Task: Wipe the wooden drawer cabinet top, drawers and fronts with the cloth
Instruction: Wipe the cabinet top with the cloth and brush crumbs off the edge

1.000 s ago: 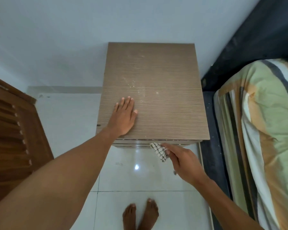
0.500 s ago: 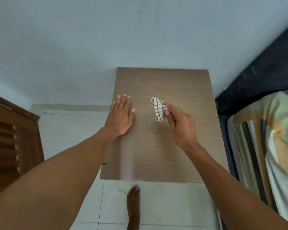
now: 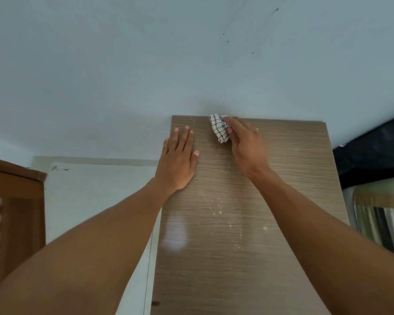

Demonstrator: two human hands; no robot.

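Note:
The wooden drawer cabinet top point(image 3: 289, 183) fills the lower middle of the view, brown with fine grain and pale dust specks near its centre. My left hand point(image 3: 179, 160) lies flat, fingers apart, on the top's left edge near the back. My right hand point(image 3: 246, 146) holds a bunched white cloth with a dark check pattern point(image 3: 219, 128) pressed on the top at its back edge, against the wall. The drawers and fronts are out of sight below the frame.
A pale blue-grey wall point(image 3: 146, 64) stands right behind the cabinet. A brown louvred wooden door point(image 3: 11, 214) is at the left, white floor tiles point(image 3: 96, 201) between. A bed with striped bedding point(image 3: 380, 221) and a dark headboard point(image 3: 373, 153) sits close at the right.
My right hand carried the cloth from below the front edge up onto the top, then to the back edge. My left hand slid farther back. The view moved closer over the cabinet.

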